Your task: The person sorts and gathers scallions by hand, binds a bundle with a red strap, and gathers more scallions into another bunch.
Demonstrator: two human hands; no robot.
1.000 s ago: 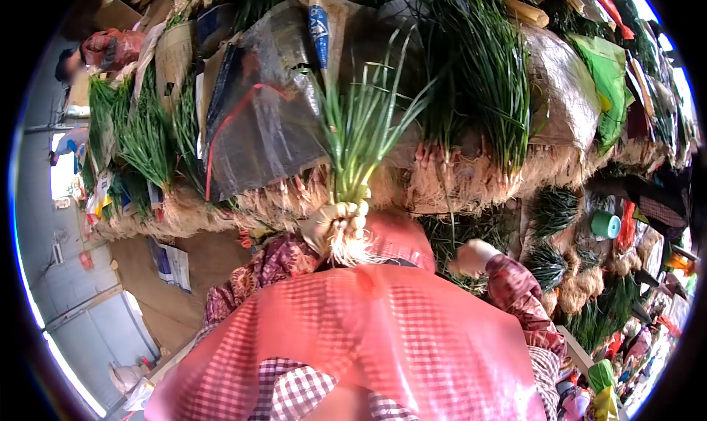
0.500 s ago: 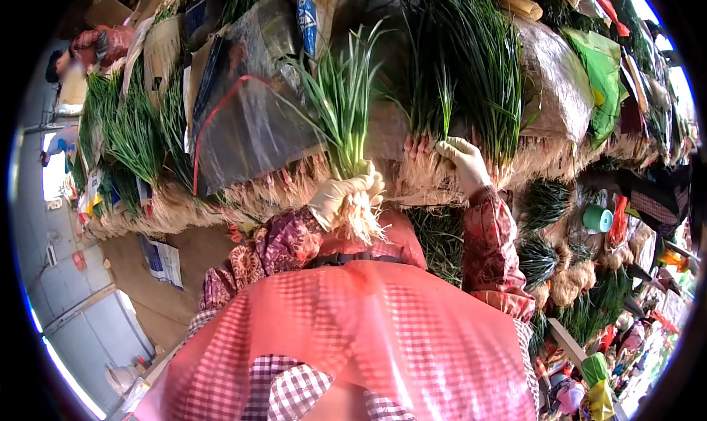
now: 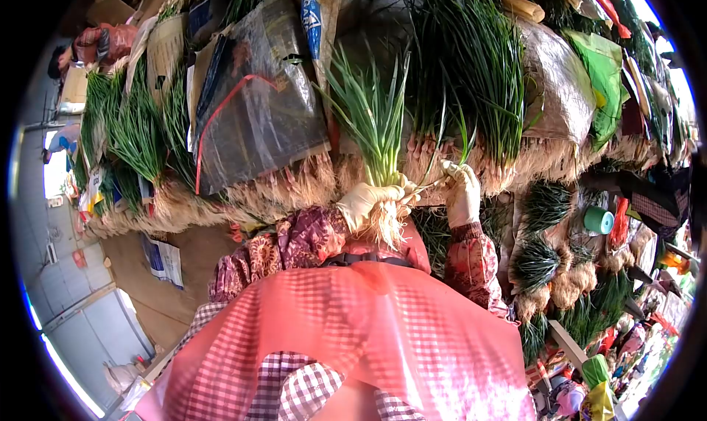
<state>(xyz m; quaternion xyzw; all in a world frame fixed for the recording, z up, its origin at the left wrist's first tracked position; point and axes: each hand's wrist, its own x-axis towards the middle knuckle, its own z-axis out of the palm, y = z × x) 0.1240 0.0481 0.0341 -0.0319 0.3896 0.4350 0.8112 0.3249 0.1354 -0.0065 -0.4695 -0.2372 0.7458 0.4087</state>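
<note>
My left hand (image 3: 373, 202), in a pale glove, is closed round the base of a bunch of long-leaved green plants (image 3: 377, 126). The leaves point up and away from me, and pale stringy roots (image 3: 385, 226) hang below the fist. My right hand (image 3: 461, 191), also gloved, is just to the right, its fingers pinched on a slender green plant (image 3: 465, 139). A thin pale strand stretches between the two hands. Behind them lies a row of more such plants (image 3: 486, 90), with pinkish bases and roots facing me.
Clear plastic sheeting (image 3: 269, 126) covers plants left of the bunch. A silvery sheet (image 3: 556, 82) and a green bag (image 3: 600, 90) lie right. Rooted bundles (image 3: 541, 263) and a teal roll (image 3: 598, 219) are lower right. Another person (image 3: 103, 46) is at far left.
My right hand has drawn back from the row towards my left hand, bringing a slender plant. The left hand and its bunch have shifted a little to the right.
</note>
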